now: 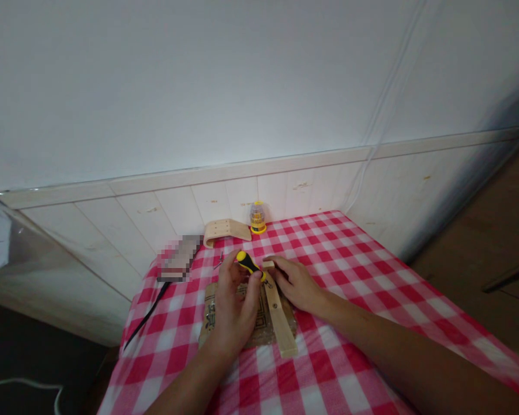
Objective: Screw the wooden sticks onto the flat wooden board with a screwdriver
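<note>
My left hand (237,311) is curled around a yellow and black screwdriver (247,262), its thumb close to the lower end of the handle. The screwdriver leans, handle up to the left, with its lower end at a strip of pale wood (282,328). Dark round holes or screw heads show along that strip. My right hand (296,282) grips the strip's far end, fingers bent over its right side. Beneath the wood lies a brown printed packet (211,317) in clear plastic, partly covered by my left hand.
A red and white checked cloth (328,369) covers the table. Farther back are a curved wooden piece (225,229), a yellow-based clear container (258,219), small dark pieces (219,260) and a blurred-out object (180,259) with a black cord. A white panelled wall (277,196) borders the back.
</note>
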`<action>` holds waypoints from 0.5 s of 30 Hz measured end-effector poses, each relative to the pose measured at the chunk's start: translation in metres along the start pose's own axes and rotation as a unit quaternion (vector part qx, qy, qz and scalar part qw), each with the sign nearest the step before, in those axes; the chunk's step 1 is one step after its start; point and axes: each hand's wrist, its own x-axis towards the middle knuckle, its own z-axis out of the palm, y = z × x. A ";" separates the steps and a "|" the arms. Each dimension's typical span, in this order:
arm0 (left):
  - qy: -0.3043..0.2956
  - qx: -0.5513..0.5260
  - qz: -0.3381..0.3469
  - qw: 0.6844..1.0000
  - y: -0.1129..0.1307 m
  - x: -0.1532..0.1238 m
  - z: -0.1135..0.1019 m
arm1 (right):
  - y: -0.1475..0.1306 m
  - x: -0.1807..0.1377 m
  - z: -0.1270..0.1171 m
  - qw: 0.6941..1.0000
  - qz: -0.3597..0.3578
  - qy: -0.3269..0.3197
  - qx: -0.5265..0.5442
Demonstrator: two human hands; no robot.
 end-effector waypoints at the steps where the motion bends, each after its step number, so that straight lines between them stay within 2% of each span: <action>1: -0.003 0.006 -0.004 1.000 0.000 0.000 0.000 | 0.000 0.000 0.000 1.000 0.002 -0.001 0.000; 15: -0.032 0.045 0.025 0.998 -0.004 0.001 -0.001 | 0.001 0.000 0.001 1.000 0.002 0.007 -0.004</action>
